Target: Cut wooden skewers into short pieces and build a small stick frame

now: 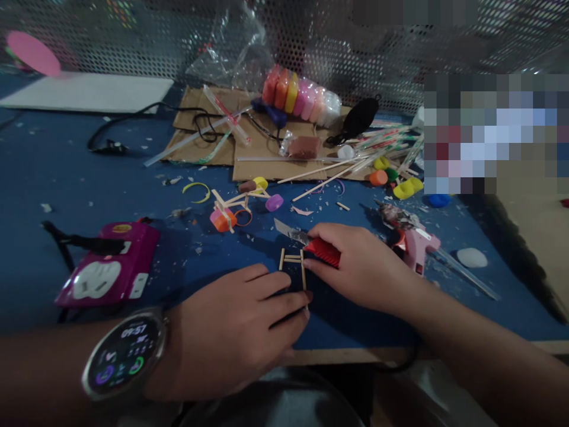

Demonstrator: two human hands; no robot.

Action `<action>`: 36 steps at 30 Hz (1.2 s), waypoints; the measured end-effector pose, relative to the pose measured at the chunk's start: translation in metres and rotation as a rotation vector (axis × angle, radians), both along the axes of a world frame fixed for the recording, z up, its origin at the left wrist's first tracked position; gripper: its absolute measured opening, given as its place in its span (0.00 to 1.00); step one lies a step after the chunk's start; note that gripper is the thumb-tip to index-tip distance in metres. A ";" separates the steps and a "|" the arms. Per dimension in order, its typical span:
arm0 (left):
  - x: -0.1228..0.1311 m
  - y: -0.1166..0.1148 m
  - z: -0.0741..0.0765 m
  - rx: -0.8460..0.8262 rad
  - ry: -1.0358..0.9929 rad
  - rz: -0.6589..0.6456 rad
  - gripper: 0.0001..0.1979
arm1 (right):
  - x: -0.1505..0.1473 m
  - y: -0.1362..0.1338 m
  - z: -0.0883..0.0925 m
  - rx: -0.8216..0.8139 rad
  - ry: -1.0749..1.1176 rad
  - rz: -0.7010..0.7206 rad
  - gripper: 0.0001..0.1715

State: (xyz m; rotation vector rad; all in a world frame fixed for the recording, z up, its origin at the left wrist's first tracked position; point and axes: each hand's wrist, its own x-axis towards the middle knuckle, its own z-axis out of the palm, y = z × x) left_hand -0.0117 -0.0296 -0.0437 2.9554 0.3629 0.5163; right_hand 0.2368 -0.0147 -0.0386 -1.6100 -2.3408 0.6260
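I saw the right hand [358, 267] wrapped round a red-handled cutter knife [323, 251], its metal blade aimed leftward and away. Beneath it, on the blue tabletop [133, 184], lay a small H-shaped frame of pale wooden sticks [303, 271]. The left hand [235, 326] reached its lower end, fingers close together — whether pinching or merely pressing, I couldn't tell.

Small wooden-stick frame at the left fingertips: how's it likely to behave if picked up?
The wooden-stick frame is probably light: just a few thin sticks show. Those look straight, so likely stiff, but it may be fragile at the short crosspieces; how they're bonded can't be made out. Lying seemingly flat on the blue table, it's unlikely to roll.
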 end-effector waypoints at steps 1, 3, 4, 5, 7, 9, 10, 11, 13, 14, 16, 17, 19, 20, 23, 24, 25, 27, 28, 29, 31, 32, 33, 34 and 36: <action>0.000 0.000 0.001 0.003 -0.001 -0.001 0.14 | 0.000 0.000 0.000 -0.004 -0.005 -0.001 0.09; 0.000 0.001 0.003 -0.004 -0.022 0.019 0.14 | -0.001 -0.001 0.000 -0.013 -0.023 -0.005 0.09; -0.001 0.003 0.004 -0.017 -0.036 0.050 0.14 | -0.002 -0.001 0.001 -0.015 -0.033 -0.007 0.09; -0.001 0.004 0.005 -0.031 -0.046 0.095 0.14 | -0.002 -0.001 0.001 -0.019 -0.043 -0.007 0.08; -0.002 0.008 0.008 -0.041 -0.052 0.194 0.16 | -0.002 0.000 0.002 -0.024 -0.049 -0.007 0.08; -0.004 0.011 0.009 -0.025 -0.030 0.266 0.17 | -0.002 0.000 0.003 -0.029 -0.042 -0.003 0.07; -0.004 0.012 0.009 -0.011 -0.022 0.284 0.17 | -0.002 0.000 0.003 -0.031 -0.039 -0.003 0.07; -0.004 0.013 0.009 0.002 -0.017 0.294 0.17 | -0.002 0.000 0.004 -0.036 -0.038 -0.005 0.07; -0.004 0.013 0.008 0.015 -0.015 0.297 0.16 | -0.002 0.000 0.004 -0.050 -0.040 -0.011 0.07; -0.004 0.012 0.008 0.016 -0.016 0.294 0.16 | -0.002 0.000 0.004 -0.057 -0.040 -0.015 0.07; -0.003 0.012 0.007 0.014 -0.017 0.286 0.15 | -0.002 0.000 0.004 -0.065 -0.036 -0.018 0.07; -0.003 0.011 0.007 0.010 -0.016 0.283 0.15 | -0.002 0.000 0.004 -0.062 -0.033 -0.019 0.07; -0.003 0.011 0.007 0.007 -0.013 0.281 0.15 | -0.003 0.000 0.004 -0.053 -0.029 -0.019 0.07; -0.003 0.011 0.007 0.008 -0.013 0.282 0.15 | -0.002 0.000 0.004 -0.049 -0.029 -0.019 0.06; -0.003 0.012 0.006 0.012 -0.015 0.281 0.15 | -0.002 0.000 0.003 -0.042 -0.036 -0.016 0.05; -0.003 0.012 0.006 0.011 -0.013 0.280 0.15 | -0.002 0.000 0.003 -0.042 -0.038 -0.013 0.05; -0.003 0.013 0.006 0.008 -0.009 0.280 0.15 | -0.002 0.000 0.003 -0.044 -0.038 -0.011 0.05; -0.004 0.013 0.005 0.001 0.001 0.281 0.15 | -0.002 0.000 0.002 -0.048 -0.031 -0.010 0.05; -0.004 0.013 0.005 0.000 0.007 0.282 0.16 | -0.001 0.000 0.002 -0.049 -0.024 -0.009 0.06; -0.004 0.013 0.005 -0.002 0.013 0.286 0.16 | -0.001 0.000 0.002 -0.048 -0.016 -0.009 0.06; -0.005 0.014 0.004 -0.004 0.022 0.296 0.16 | -0.001 0.000 0.001 -0.040 0.003 0.002 0.06; -0.005 0.014 0.003 -0.004 0.024 0.305 0.16 | -0.001 0.000 0.001 -0.037 0.014 0.011 0.05; -0.005 0.014 0.003 -0.004 0.028 0.314 0.16 | -0.001 0.000 0.001 -0.034 0.024 0.019 0.05; -0.006 0.014 0.002 -0.005 0.030 0.320 0.16 | -0.001 0.000 0.001 -0.032 0.033 0.025 0.05; -0.006 0.014 0.002 -0.012 0.038 0.320 0.15 | -0.001 -0.001 0.001 -0.029 0.040 0.031 0.05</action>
